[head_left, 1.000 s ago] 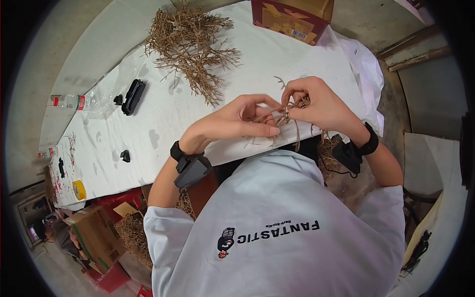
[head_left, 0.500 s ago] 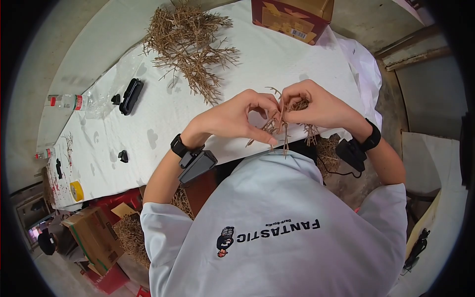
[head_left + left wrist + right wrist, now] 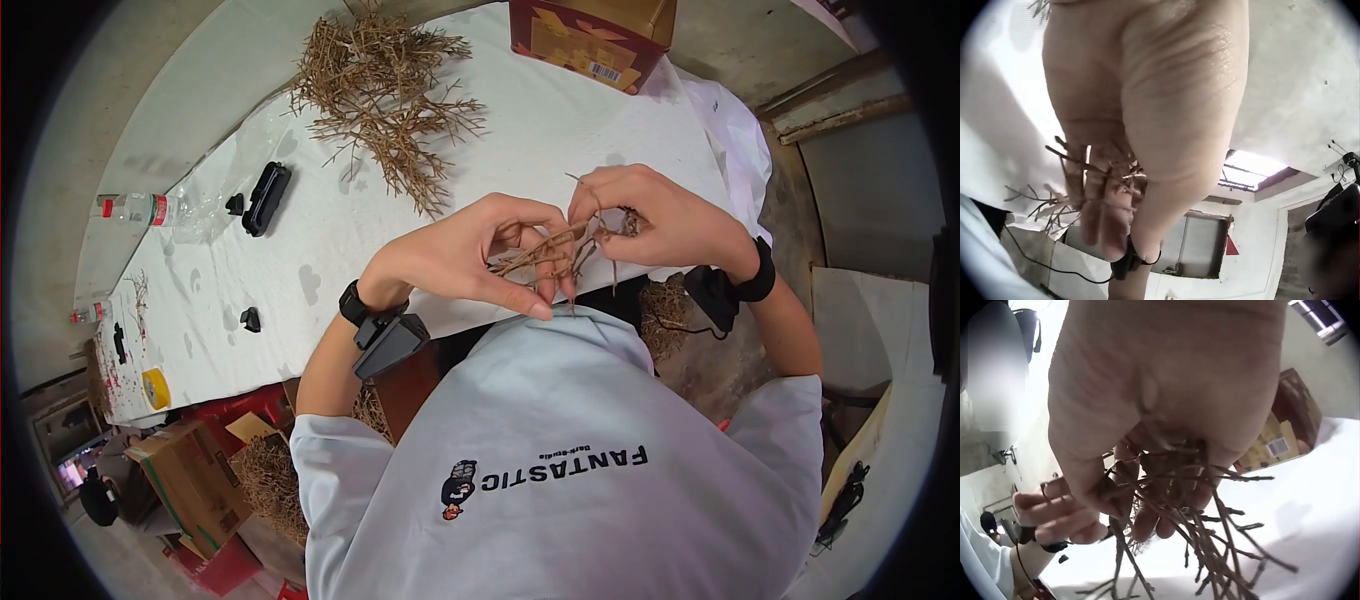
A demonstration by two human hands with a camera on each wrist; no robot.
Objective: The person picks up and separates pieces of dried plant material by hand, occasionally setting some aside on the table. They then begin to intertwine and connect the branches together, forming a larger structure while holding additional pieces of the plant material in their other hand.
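Both hands meet over the table's near edge, with brown dry twigs between them. My left hand holds a few forked twigs across its curled fingers, the thumb lying below them. In the left wrist view, twig ends stick out past those fingers. My right hand grips a bunch of twigs in its palm, with thumb and forefinger close to the left fingertips. The right wrist view shows this bunch fanning out beneath the hand. Part of it is hidden by the palm.
A large heap of dry twigs lies on the white-covered table. Behind the hands stands a red and yellow carton. Black devices, plastic bottles and yellow tape are leftward. Cardboard boxes stand below.
The left fingers have opened out a little, and twigs now lie across them. The right hand has shifted slightly right, while the twigs between the hands have turned from hanging to slanting.
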